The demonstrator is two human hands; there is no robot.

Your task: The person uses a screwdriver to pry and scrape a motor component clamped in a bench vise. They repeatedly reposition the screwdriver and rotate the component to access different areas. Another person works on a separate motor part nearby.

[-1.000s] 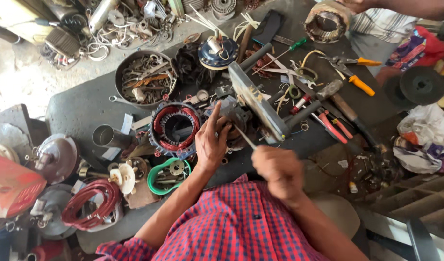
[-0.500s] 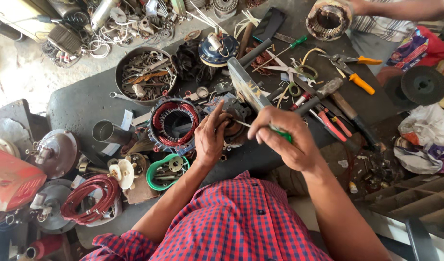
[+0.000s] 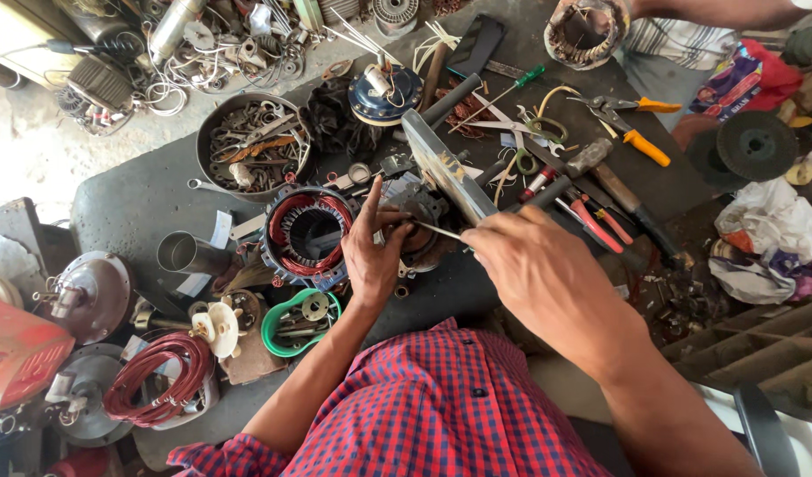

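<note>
Here, left to right, a green tub [image 3: 280, 329] holds small metal parts, a round pan [image 3: 213, 141] holds scrap hardware, the left hand [image 3: 373, 256] steadies a motor part [image 3: 421, 231] on the counter [image 3: 141, 199], fingers spread, and the right hand [image 3: 534, 269] pinches a thin probe [image 3: 439, 230] touching it.

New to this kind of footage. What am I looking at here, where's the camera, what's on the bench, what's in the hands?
One camera, worn on a person's head, looks straight down at their two bare hands; the red checked shirt is theirs. The left hand rests on a dark round motor part on the dark workbench. The right hand pinches a thin metal tool whose tip points into that part. Nearby lie a round stator with red copper windings, a metal bowl of scrap parts, a green plastic tub, orange-handled pliers and a hammer. At the top, another person's hand holds a worn winding ring.
</note>
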